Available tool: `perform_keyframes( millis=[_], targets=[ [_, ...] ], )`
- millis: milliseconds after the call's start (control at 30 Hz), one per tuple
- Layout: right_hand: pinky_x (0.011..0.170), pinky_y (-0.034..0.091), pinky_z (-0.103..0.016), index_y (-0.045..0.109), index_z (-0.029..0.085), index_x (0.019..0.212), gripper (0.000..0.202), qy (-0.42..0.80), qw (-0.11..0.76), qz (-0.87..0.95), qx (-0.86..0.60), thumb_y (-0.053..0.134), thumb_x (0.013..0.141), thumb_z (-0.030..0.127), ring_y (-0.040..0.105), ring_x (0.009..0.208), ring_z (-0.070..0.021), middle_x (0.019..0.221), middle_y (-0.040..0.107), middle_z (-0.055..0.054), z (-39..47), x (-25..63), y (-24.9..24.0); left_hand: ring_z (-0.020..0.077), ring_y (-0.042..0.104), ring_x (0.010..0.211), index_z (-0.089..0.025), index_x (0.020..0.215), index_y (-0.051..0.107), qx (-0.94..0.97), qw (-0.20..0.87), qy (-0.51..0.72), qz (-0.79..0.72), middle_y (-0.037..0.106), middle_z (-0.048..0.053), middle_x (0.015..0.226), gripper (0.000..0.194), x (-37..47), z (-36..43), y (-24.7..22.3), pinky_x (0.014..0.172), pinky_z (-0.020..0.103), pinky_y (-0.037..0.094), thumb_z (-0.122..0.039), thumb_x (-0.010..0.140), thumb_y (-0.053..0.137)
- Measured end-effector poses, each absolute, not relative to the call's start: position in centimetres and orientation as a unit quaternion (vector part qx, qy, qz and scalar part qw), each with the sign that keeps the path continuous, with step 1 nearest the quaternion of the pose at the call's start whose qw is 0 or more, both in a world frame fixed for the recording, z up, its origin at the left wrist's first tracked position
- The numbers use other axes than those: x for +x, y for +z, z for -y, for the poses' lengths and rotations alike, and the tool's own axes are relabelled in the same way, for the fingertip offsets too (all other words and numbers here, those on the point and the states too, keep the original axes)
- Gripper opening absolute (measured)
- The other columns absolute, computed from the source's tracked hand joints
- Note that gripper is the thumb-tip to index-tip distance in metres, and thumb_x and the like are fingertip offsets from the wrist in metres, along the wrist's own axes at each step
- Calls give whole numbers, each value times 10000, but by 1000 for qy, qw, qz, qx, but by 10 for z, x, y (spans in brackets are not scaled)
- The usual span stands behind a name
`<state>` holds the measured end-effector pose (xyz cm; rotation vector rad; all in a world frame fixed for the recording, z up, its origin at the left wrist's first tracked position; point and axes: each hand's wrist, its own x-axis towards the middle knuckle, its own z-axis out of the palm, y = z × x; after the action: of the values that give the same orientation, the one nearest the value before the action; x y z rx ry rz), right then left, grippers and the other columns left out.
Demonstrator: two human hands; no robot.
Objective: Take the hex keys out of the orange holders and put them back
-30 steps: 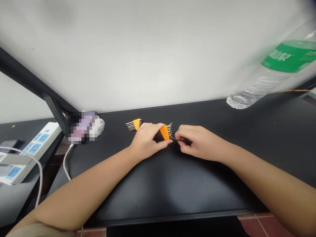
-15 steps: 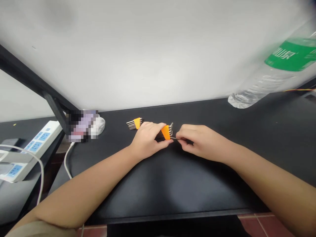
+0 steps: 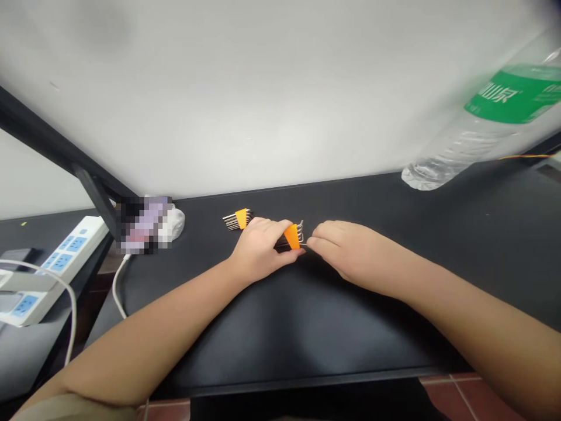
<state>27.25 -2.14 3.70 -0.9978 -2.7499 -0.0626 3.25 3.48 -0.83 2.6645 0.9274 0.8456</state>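
Note:
My left hand [image 3: 258, 248] grips an orange holder [image 3: 292, 236] between thumb and fingers. Several bent metal hex keys [image 3: 300, 229] stick out of the holder's right side. Just right of it, my right hand [image 3: 346, 248] pinches the end of a thin metal key, mostly hidden by the fingers, at the holder's lower edge. A second orange holder [image 3: 241, 218] with several hex keys lies on the black table [image 3: 280, 345], behind and left of my left hand.
A large clear bottle [image 3: 456, 146] with a green label leans at the back right. At the left are a white power strip [image 3: 65, 257], a white cable [image 3: 117, 286], a black slanted bar [image 3: 56, 140] and a white crumpled thing [image 3: 174, 223].
My right hand has turned and come slightly closer to the holder, so less of the thin key shows. My left hand has kept its grip. The view has shifted slightly.

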Motion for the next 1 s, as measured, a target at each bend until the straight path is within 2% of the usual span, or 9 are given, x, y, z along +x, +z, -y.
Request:
perform_keyframes(
  millis=[367, 533, 600, 700, 800, 900, 1000],
  targets=[
    [741, 476, -378, 687, 131, 1043, 287, -24, 129, 938, -320, 402, 1032, 152, 555, 835, -237, 965, 653, -129, 11, 265, 21, 203, 665, 778, -196, 1075, 665, 900, 101, 286, -312, 719, 35, 845, 358, 33, -35, -10, 803, 370, 486, -484, 871, 728],
    [845, 471, -397, 678, 180, 1013, 183, 5, 259, 908, -329, 498, 994, 151, 599, 955, -244, 1051, 679, -121, 9, 269, 27, 193, 669, 799, -195, 1051, 674, 891, 125, 280, -335, 718, 39, 892, 368, 33, -35, -10, 832, 365, 494, -515, 876, 726],
    [828, 471, -387, 669, 192, 1008, 132, 30, 283, 894, -347, 541, 980, 178, 603, 925, -236, 999, 679, -105, 11, 274, 33, 194, 670, 807, -199, 1096, 666, 881, 132, 287, -352, 716, 31, 893, 402, 33, -36, -10, 842, 368, 498, -516, 862, 745],
    [738, 472, -347, 668, 206, 959, 127, 99, 195, 908, -357, 544, 984, 207, 598, 802, -204, 884, 661, -69, 14, 279, 34, 206, 672, 825, -203, 1155, 649, 865, 132, 303, -377, 722, 28, 905, 447, 32, -37, -13, 849, 381, 502, -497, 842, 771],
    [737, 484, -342, 682, 206, 938, 144, 130, 103, 922, -351, 544, 980, 211, 618, 794, -202, 878, 666, -61, 12, 279, 25, 221, 679, 864, -203, 1169, 645, 858, 120, 316, -387, 733, 40, 956, 477, 33, -38, -15, 860, 392, 502, -507, 828, 781],
    [728, 481, -334, 701, 206, 955, 114, 136, 108, 915, -363, 593, 959, 244, 626, 790, -197, 903, 682, -58, 8, 280, 21, 214, 681, 850, -208, 1155, 649, 856, 124, 316, -390, 731, 28, 938, 461, 33, -39, -15, 855, 389, 503, -500, 826, 785],
    [666, 448, -308, 693, 204, 850, 175, 141, 174, 881, -418, 606, 966, 301, 590, 690, -164, 808, 668, -34, 6, 284, 26, 202, 673, 804, -210, 1127, 656, 858, 136, 308, -388, 719, 16, 886, 429, 33, -39, -13, 828, 381, 505, -494, 831, 781]
  ],
)
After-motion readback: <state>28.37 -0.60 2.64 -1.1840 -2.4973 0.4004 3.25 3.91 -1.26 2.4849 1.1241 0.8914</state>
